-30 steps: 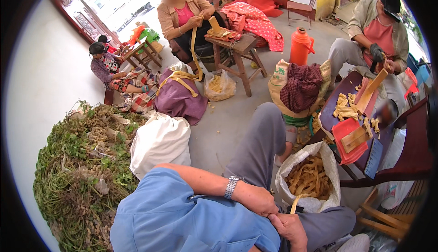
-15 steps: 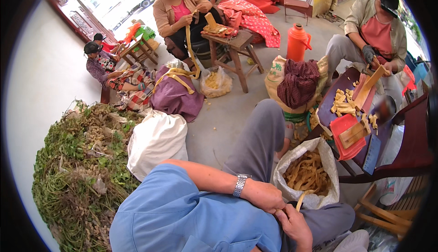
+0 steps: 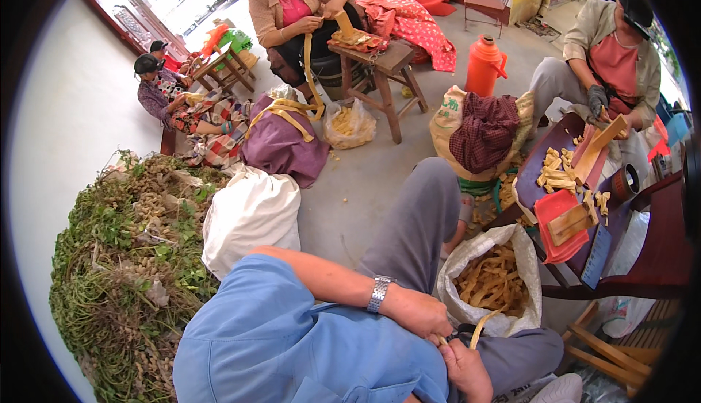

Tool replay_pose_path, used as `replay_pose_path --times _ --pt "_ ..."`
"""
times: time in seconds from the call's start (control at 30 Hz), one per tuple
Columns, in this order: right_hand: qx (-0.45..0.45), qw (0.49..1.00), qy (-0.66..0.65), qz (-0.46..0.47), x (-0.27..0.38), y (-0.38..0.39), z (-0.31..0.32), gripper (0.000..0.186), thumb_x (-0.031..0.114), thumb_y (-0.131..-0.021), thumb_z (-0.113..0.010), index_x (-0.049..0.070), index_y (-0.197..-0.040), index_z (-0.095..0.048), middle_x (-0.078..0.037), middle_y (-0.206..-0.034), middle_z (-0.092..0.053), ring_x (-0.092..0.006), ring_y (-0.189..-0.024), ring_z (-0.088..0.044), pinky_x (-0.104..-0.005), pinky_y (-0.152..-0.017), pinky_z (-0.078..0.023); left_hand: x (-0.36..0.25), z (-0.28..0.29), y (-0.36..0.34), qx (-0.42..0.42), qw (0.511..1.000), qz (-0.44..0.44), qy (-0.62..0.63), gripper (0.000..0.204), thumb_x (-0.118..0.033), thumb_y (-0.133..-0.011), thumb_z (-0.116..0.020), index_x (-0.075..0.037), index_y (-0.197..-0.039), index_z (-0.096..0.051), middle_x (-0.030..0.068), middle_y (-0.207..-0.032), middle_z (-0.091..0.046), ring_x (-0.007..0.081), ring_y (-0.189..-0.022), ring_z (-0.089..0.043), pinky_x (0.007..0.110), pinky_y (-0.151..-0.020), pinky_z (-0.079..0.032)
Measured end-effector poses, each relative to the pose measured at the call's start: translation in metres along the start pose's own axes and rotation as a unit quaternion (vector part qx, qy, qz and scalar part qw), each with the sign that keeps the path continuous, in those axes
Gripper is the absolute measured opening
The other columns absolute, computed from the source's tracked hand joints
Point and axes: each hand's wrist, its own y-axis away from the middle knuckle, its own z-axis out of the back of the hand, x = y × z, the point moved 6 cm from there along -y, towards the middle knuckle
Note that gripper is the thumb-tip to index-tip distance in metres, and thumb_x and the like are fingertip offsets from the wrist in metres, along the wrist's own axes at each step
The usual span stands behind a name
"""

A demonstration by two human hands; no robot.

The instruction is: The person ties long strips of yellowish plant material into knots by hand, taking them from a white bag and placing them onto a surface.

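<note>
My left hand (image 3: 420, 312), below a silver wristwatch (image 3: 379, 294), is closed in a pinch over my lap. Close to it my right hand (image 3: 467, 371) is closed too, with its fingertips near the left ones. A narrow pale-yellow strip (image 3: 480, 327) curves down from the white woven sack (image 3: 531, 261) into my right hand. A small pale end of it shows by my left fingertips. Similar brownish-yellow strips (image 3: 493, 282) fill the sack, which stands just beyond my hands. The fingers hide most of the held part.
To the right, a dark-red table (image 3: 537, 156) bears cut yellow pieces (image 3: 558, 171), a wooden block (image 3: 572, 223) and a red cloth. A co-worker sits behind it. A white bundle (image 3: 252, 217) and a plant heap (image 3: 139, 279) lie left. A thermos (image 3: 484, 67) and a stool (image 3: 376, 60) stand ahead.
My right hand has shifted slightly down and left, and the strip beside it bows out more. The view has moved a little. The co-worker at the right still works at a board.
</note>
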Motion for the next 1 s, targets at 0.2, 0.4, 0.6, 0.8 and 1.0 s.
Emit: replay_pose_path --times 0.2,0.4,0.6,0.8,1.0 --pt "-0.009 1.000 0.004 0.018 0.020 -0.017 0.010 0.031 0.031 -0.103 -0.052 0.001 -0.098 -0.058 -0.027 -0.082 -0.062 -0.0516 -0.082 -0.060 -0.0479 -0.066 -0.049 0.009 -0.001 -0.007 -0.044 0.997 -0.008 -0.056 0.032 -0.029 -0.091 -0.063 0.002 -0.086 -0.063 0.0220 -0.074 -0.065 0.0414 -0.072 -0.065 0.049 -0.065 -0.051" --pt "-0.033 0.999 0.042 0.010 0.004 -0.017 0.005 0.032 0.029 -0.103 -0.052 0.000 -0.091 -0.055 -0.028 -0.078 -0.059 -0.0517 -0.077 -0.058 -0.0485 -0.063 -0.047 0.015 0.020 0.009 -0.042 0.995 0.042 -0.080 0.049 -0.045 -0.092 -0.062 0.004 -0.090 -0.066 0.0241 -0.078 -0.067 0.0429 -0.078 -0.065 0.048 -0.070 -0.052" --pt "-0.019 1.000 -0.003 0.020 -0.004 -0.026 -0.005 0.030 0.026 -0.103 -0.054 0.001 -0.087 -0.052 -0.028 -0.076 -0.059 -0.0520 -0.074 -0.056 -0.0494 -0.060 -0.046 0.030 0.009 0.027 -0.036 0.996 0.036 -0.072 0.046 -0.041 -0.095 -0.059 0.004 -0.090 -0.064 0.0208 -0.079 -0.066 0.0408 -0.079 -0.065 0.048 -0.072 -0.051" --pt "0.075 0.994 0.012 -0.080 0.013 -0.024 0.002 0.038 0.037 -0.104 -0.048 0.001 -0.105 -0.059 -0.035 -0.098 -0.059 -0.0518 -0.090 -0.057 -0.0526 -0.074 -0.045 0.017 0.020 0.039 -0.035 0.999 0.024 -0.018 0.045 -0.042 -0.098 -0.056 0.000 -0.086 -0.065 0.0206 -0.077 -0.065 0.0417 -0.076 -0.063 0.049 -0.068 -0.049" --pt "0.089 0.994 0.026 -0.052 -0.001 -0.025 -0.005 0.033 0.032 -0.104 -0.048 0.002 -0.102 -0.059 -0.033 -0.093 -0.059 -0.0529 -0.083 -0.053 -0.0530 -0.069 -0.044 0.011 0.027 0.069 -0.068 0.997 0.028 -0.006 0.046 -0.043 -0.100 -0.055 0.000 -0.083 -0.061 0.0198 -0.073 -0.063 0.0418 -0.073 -0.061 0.049 -0.065 -0.048"
